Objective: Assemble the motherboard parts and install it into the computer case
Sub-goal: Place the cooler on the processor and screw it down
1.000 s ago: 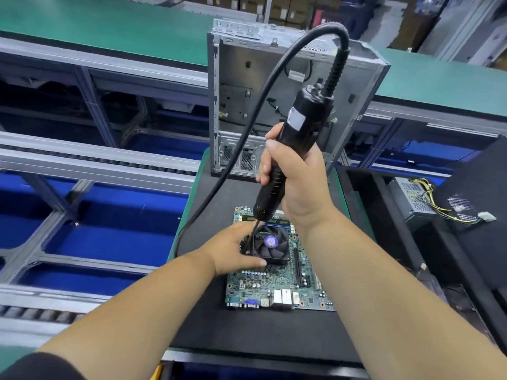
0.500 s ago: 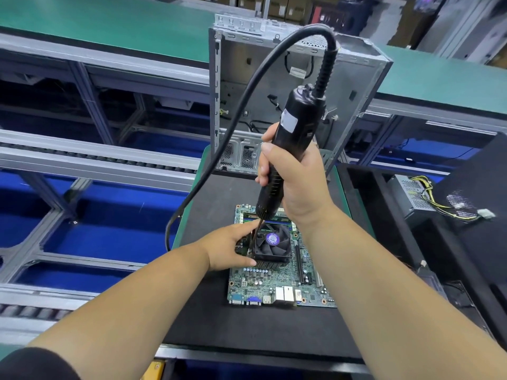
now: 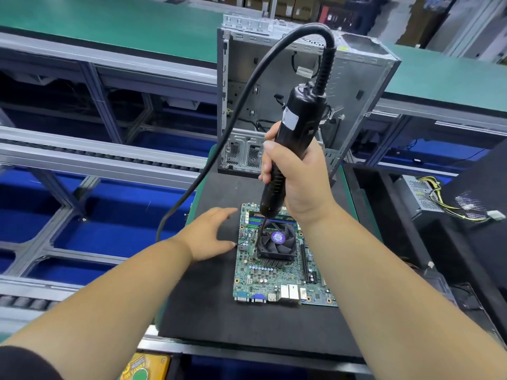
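Off the cooler now, the left hand has slid away from the fan and lies on the black mat just beside the motherboard's left edge, fingers loosely spread and grasping nothing, thumb tip near the board's rim. The right hand is wrapped tight around the ribbed black barrel of an electric screwdriver, a smooth plastic cylinder with a pale label near its top; its thin metal bit runs down to the near-left corner of the CPU cooler. A thick rubbery cable arches from the tool's top and loops down to the left.

The motherboard lies flat on the matte mat, a green rectangle studded with small capacitors, dark slots and silvery ports along its near edge. On it sits the cooler, a square black fan with a purple hub sticker over finned metal. Behind the mat stands the computer case, bare grey sheet steel, open-sided, with perforated panels low down. At the right, a boxy grey power supply trails yellow and black wires.
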